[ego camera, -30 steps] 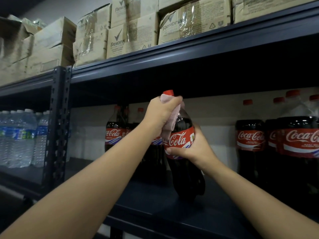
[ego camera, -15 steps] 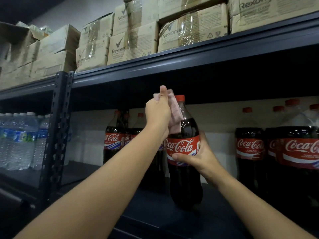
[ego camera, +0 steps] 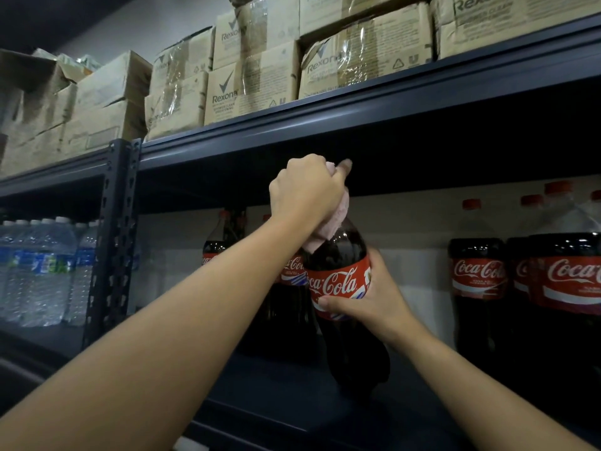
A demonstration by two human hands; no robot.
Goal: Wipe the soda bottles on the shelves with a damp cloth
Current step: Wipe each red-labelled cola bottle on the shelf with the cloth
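Pink cloth (ego camera: 328, 227) gripped by curled left hand (ego camera: 305, 187) over bottle top, cola bottle (ego camera: 341, 288) clasped at label by right hand (ego camera: 367, 297) fingers, tilted on shelf (ego camera: 292, 402)

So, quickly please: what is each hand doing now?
Left hand: closed on the pink cloth, over the bottle top.
Right hand: holding the cola bottle at its label.
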